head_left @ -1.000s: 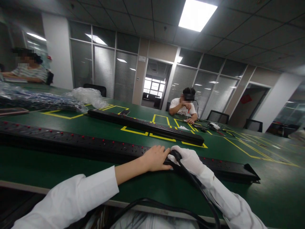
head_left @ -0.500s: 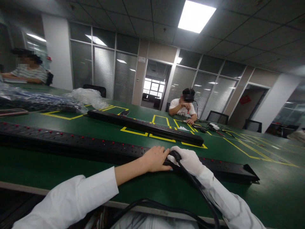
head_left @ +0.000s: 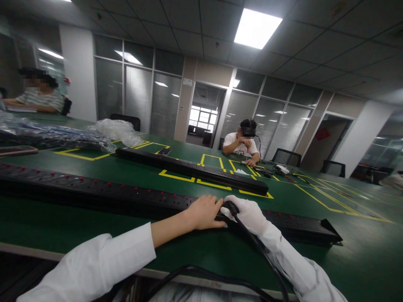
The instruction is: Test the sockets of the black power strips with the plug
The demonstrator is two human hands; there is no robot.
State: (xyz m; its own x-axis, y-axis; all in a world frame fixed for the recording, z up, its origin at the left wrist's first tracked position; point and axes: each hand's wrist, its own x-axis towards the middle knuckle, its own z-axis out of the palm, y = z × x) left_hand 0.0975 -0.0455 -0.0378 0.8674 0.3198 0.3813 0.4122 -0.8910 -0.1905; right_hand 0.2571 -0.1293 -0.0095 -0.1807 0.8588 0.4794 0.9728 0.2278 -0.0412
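A long black power strip (head_left: 126, 192) with red indicators and sockets along its top lies across the table in front of me. Bare, my left hand (head_left: 206, 212) grips it, fingers over its top and thumb along the near side. My right hand (head_left: 248, 214), in a white dotted glove, is closed around a black plug (head_left: 231, 207) pressed against the strip's top, right beside my left fingers. The plug's prongs are hidden. From it a thick black cable (head_left: 262, 251) runs down toward my body and loops along the table's front edge.
A second black power strip (head_left: 189, 167) lies farther back on the green table (head_left: 362, 256), among yellow tape outlines. Plastic wrapping (head_left: 116, 131) and a phone (head_left: 19, 150) are at left. One person (head_left: 244, 142) sits opposite, another (head_left: 40, 94) at far left.
The view has shifted slightly. Both hands stay at the same spot on the power strip, with the plug still in my right hand.
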